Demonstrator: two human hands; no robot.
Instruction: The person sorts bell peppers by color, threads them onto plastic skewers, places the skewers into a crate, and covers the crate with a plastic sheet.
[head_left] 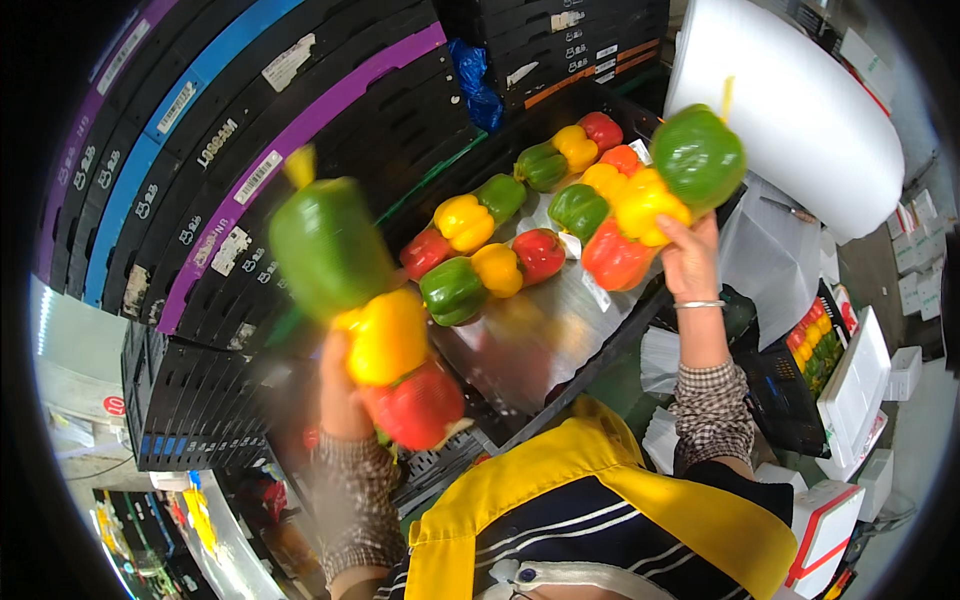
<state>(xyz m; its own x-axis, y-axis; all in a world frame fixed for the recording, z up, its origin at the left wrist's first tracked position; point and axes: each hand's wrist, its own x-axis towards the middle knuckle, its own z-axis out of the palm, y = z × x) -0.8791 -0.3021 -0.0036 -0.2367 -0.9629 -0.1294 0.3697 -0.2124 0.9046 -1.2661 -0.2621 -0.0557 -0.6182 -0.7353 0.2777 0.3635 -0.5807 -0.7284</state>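
The left hand (340, 392) clasps the left pack (388, 335), a green, a yellow and a red pepper in line, above the near left end of the crate (590, 367). Motion blurs this hand, and the pack conceals most of its fingers. The right hand (690, 262) pinches the right pack (650, 208) at its yellow pepper, over the right side of the crate; the far fingers are hidden. The right pack partly covers the peppers (465, 222) lying in the crate. The roll (785, 120) is cut off at the top
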